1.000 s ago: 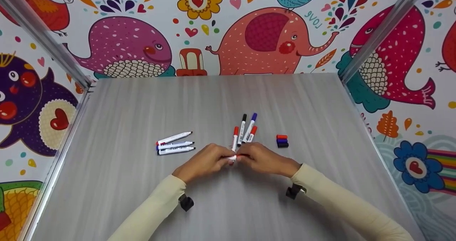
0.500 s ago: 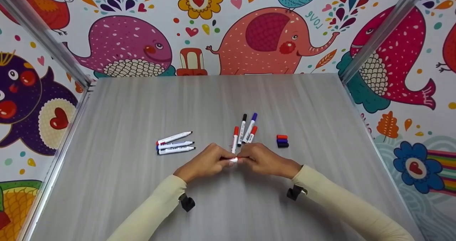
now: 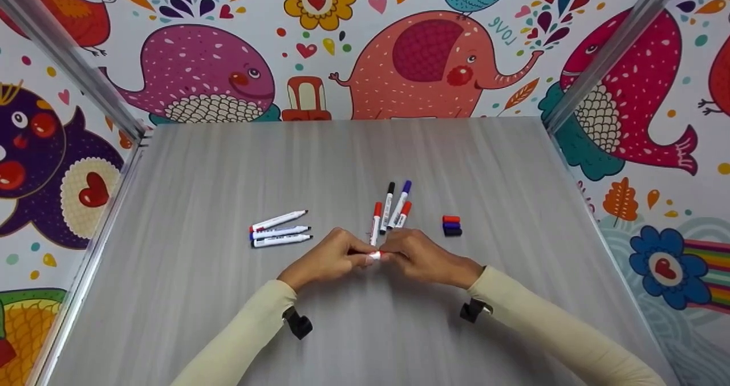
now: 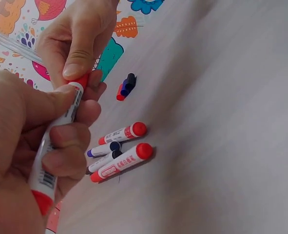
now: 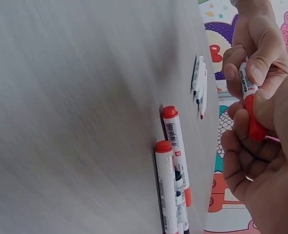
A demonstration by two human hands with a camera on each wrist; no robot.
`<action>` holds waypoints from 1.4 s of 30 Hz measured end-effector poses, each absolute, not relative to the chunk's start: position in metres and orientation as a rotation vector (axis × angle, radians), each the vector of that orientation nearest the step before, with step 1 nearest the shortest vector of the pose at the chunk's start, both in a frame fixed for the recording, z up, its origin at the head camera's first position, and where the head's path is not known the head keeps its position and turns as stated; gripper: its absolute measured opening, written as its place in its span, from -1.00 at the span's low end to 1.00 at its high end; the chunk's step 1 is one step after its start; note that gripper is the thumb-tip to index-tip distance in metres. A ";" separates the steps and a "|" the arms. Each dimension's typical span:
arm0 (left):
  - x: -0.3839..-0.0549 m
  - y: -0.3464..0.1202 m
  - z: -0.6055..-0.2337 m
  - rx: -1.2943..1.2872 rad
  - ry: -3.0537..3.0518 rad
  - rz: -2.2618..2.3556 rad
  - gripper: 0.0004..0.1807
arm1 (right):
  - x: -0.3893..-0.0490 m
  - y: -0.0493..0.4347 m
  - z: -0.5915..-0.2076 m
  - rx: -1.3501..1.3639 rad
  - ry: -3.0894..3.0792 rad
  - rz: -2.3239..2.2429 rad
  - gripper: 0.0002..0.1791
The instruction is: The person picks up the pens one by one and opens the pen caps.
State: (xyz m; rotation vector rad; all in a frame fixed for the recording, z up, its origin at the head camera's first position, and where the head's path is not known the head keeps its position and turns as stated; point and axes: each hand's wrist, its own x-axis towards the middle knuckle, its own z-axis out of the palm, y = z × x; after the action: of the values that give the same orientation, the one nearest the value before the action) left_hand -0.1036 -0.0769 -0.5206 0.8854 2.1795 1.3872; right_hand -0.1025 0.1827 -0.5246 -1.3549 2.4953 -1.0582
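My left hand [image 3: 328, 257] grips the white barrel of a red marker [image 4: 46, 151], its fingers curled round it and its thumb along the top. My right hand [image 3: 428, 255] pinches the red cap [image 5: 253, 119] at the other end, the cap sitting on the barrel. Both hands meet close over the table, near its middle. Just beyond them lie several capped markers: one red-capped marker [image 3: 376, 223], another red-capped marker [image 3: 403, 215], a black-capped marker [image 3: 387, 208] and a blue-capped marker [image 3: 400, 204].
Left of the hands, three uncapped markers [image 3: 282, 232] lie side by side, tips pointing right. A red cap [image 3: 451, 219], a blue cap [image 3: 451, 226] and a black cap [image 3: 453, 232] sit in a row at the right. A patterned wall [image 3: 319, 49] borders the grey table [image 3: 228, 169].
Both hands, still together on the marker, have shifted very slightly toward the near edge, and the marker's angle has changed a little. The other markers and loose caps have stayed put.
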 end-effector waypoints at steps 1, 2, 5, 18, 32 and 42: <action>-0.104 -0.077 -0.520 0.875 2.174 1.392 -0.73 | -0.102 0.183 -0.525 -1.359 2.499 -1.056 -0.87; -0.103 -0.077 -0.520 0.868 2.168 1.399 -0.73 | -0.102 0.183 -0.525 -1.368 2.505 -1.052 -0.88; -0.104 -0.077 -0.521 0.845 2.157 1.419 -0.75 | -0.102 0.183 -0.525 -1.402 2.525 -1.047 -0.88; -0.104 -0.076 -0.519 0.822 2.136 1.456 -0.76 | -0.100 0.184 -0.520 -1.393 2.554 -1.028 -0.88; -0.107 -0.069 -0.519 0.799 2.164 1.448 -0.85 | -0.103 0.188 -0.525 -1.440 2.580 -1.036 -0.91; -0.107 -0.069 -0.519 0.808 2.133 1.442 -0.83 | -0.104 0.190 -0.527 -1.474 2.593 -1.024 -0.93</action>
State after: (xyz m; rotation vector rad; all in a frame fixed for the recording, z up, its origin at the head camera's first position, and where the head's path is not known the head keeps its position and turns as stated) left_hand -0.1072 -0.0689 -0.5194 0.8080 2.1327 1.4423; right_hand -0.1037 0.1901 -0.5272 -1.4740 2.5930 -1.0243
